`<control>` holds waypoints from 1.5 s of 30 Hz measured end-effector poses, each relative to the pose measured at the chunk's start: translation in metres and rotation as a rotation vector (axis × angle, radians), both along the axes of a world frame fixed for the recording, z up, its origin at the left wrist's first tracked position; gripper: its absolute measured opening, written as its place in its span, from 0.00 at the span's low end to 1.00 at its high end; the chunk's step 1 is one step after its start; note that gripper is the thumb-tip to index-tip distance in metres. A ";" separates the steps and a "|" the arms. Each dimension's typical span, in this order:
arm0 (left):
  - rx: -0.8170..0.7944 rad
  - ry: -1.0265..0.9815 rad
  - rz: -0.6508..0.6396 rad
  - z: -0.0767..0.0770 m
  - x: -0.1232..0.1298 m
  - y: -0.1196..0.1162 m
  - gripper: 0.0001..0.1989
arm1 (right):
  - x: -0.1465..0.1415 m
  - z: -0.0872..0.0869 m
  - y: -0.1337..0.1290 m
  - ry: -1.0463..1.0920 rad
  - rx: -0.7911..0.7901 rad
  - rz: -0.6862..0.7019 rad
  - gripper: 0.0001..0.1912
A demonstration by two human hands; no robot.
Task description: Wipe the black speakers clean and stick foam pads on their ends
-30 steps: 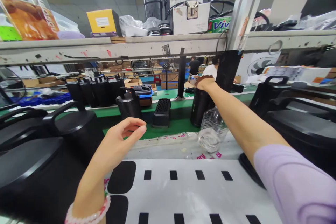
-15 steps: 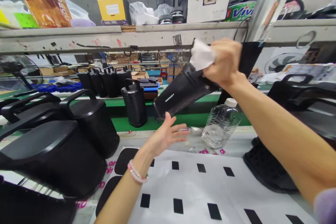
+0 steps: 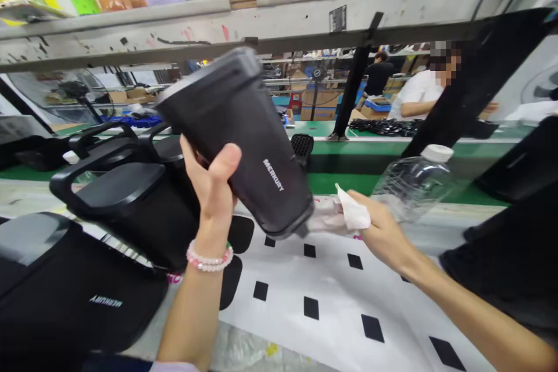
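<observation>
A black speaker [image 3: 244, 145] lettered MERKURY is held up tilted in the middle of the view. My left hand [image 3: 213, 180] grips it from the left and below, thumb over its front. To the right of its lower end, my right hand [image 3: 375, 218] pinches a crumpled white cloth [image 3: 354, 210], apart from the speaker. Beneath lies a white sheet [image 3: 331, 279] with black square pads in rows and larger rounded black pieces at its left.
More black speakers [image 3: 131, 203] with handles stand at the left, and dark ones at the right edge. A clear plastic bottle [image 3: 414, 183] is beyond my right hand. A shelf beam [image 3: 279, 17] crosses above. A person in white [image 3: 418, 93] sits in the background.
The speaker has passed from my right hand to my left, which has closed on it. My right hand has come down with the cloth. The view has shifted right and lower.
</observation>
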State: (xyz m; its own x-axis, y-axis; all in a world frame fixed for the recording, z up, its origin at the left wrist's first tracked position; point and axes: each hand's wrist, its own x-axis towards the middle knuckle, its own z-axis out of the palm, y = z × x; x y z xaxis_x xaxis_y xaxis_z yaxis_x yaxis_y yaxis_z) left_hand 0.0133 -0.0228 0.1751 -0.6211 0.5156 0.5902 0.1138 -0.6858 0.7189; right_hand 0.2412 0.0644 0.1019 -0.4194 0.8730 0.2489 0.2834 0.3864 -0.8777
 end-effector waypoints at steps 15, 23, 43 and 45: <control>0.108 0.552 0.493 -0.012 -0.035 0.017 0.53 | -0.020 -0.046 -0.024 -0.667 0.222 0.411 0.23; 0.091 0.443 0.111 -0.013 0.007 0.011 0.46 | -0.002 0.002 -0.009 -0.003 0.144 0.459 0.61; -1.059 1.138 -0.348 -0.132 0.081 0.066 0.15 | 0.014 0.096 -0.002 0.803 0.578 0.040 0.47; -1.002 1.168 -0.305 -0.125 0.075 0.082 0.17 | 0.027 0.104 -0.012 0.744 0.579 0.006 0.45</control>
State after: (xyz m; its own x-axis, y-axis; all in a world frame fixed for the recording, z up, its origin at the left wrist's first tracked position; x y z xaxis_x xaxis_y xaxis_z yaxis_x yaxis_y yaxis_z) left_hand 0.0881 0.0596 0.0502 0.1141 0.9935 0.0045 0.8630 -0.1014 0.4949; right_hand 0.2677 0.0524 0.2057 0.0176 0.5278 0.8492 -0.2763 0.8188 -0.5032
